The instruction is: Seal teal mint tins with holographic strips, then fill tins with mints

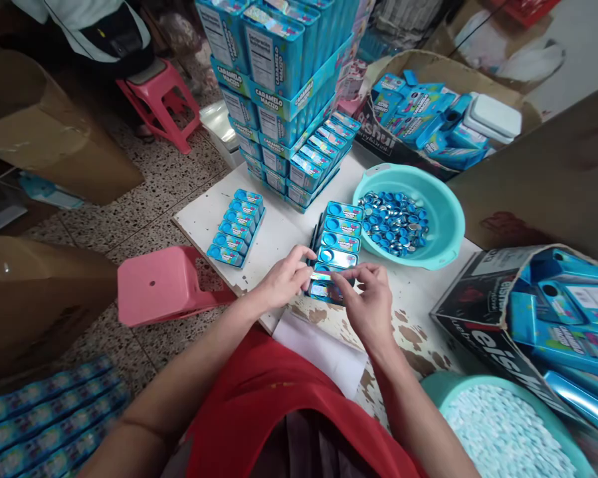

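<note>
A thin shiny strip (321,276), perhaps a label, is stretched between my hands over a row of blue candy tins (341,227). My left hand (290,273) pinches its left end with thumb and forefinger. At the right end, my right hand (369,292) has thumb and fingers closed on it. Most tins in this row have a printed top with a round blue spot. One tin top (337,257) just beyond the strip looks brighter and silvery. My fingers partly cover the nearest tins.
A teal basin (453,229) of small round blue caps stands right of the row. Another tray of tins (235,229) lies left, with tall stacked tins (279,99) behind. Cartons of tins (483,332) and a tub of pale candies (508,425) flank the right. A pink stool (157,285) stands left.
</note>
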`<action>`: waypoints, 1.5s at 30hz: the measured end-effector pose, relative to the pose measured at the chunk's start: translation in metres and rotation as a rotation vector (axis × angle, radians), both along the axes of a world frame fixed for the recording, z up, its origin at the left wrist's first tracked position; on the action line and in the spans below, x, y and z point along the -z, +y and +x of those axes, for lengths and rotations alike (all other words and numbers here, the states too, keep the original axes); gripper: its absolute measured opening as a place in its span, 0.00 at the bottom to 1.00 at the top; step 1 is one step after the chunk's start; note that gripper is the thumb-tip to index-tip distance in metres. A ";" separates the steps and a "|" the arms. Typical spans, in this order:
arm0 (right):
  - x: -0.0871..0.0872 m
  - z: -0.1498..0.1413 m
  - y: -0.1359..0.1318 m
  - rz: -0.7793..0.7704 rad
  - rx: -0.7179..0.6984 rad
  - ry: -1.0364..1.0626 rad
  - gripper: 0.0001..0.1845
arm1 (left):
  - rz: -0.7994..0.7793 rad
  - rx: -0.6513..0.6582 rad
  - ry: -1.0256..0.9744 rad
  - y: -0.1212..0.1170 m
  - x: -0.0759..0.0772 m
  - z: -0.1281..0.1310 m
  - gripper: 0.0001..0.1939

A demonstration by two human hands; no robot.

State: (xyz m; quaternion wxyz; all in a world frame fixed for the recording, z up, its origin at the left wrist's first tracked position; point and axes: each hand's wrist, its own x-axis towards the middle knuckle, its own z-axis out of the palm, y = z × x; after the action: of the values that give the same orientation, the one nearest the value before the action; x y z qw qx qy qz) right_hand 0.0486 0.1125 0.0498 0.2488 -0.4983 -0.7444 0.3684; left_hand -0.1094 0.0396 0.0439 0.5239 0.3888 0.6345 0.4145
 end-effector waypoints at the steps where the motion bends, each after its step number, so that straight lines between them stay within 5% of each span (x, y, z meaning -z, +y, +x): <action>1: 0.004 -0.003 0.003 -0.002 0.017 -0.003 0.10 | 0.010 0.006 0.016 0.005 0.004 -0.002 0.09; 7: 0.025 -0.004 0.006 -0.118 0.184 0.080 0.15 | 0.013 -0.012 -0.122 0.012 0.036 -0.003 0.09; 11: 0.024 0.000 0.003 -0.319 0.273 0.170 0.24 | -0.147 -0.161 0.238 0.006 0.042 0.005 0.12; 13: 0.024 -0.002 0.002 -0.332 0.296 0.179 0.29 | -0.094 -0.260 0.293 0.000 0.041 0.017 0.18; 16: 0.032 -0.009 0.001 -0.284 0.280 0.200 0.28 | 0.079 -0.224 0.204 -0.011 0.042 0.040 0.32; 20: 0.045 -0.006 0.003 -0.343 0.226 0.337 0.26 | 0.050 -0.040 0.290 -0.030 0.059 0.046 0.41; 24: 0.054 0.029 -0.002 -0.408 0.218 0.451 0.30 | -0.107 -0.227 0.325 -0.051 0.081 0.031 0.37; 28: 0.072 0.087 -0.022 -0.374 0.137 0.095 0.27 | -0.437 -0.146 0.088 -0.063 0.097 0.031 0.28; 33: 0.101 0.137 -0.055 -0.429 -0.065 -0.285 0.23 | -0.492 -0.050 -0.183 -0.066 0.104 0.039 0.22; 37: 0.101 0.149 -0.078 -0.335 0.299 -0.204 0.28 | -0.312 -0.060 -0.145 -0.072 0.091 0.030 0.15; 39: 0.090 0.147 -0.091 -0.476 0.473 -0.112 0.32 | -0.181 -0.066 -0.089 -0.081 0.073 0.020 0.09; 42: 0.060 0.137 -0.112 -0.865 0.398 0.208 0.35 | 0.071 -0.024 0.016 -0.102 0.031 0.001 0.04; 45: 0.022 0.127 -0.135 -0.930 0.325 0.512 0.35 | 0.317 0.135 0.036 -0.131 -0.018 -0.017 0.07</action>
State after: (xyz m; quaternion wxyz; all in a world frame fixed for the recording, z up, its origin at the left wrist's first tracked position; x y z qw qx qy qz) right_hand 0.1753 -0.0221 0.0278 0.2292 -0.5587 -0.3325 0.7244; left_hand -0.1264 -0.0918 0.0623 0.4710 0.5157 0.5430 0.4663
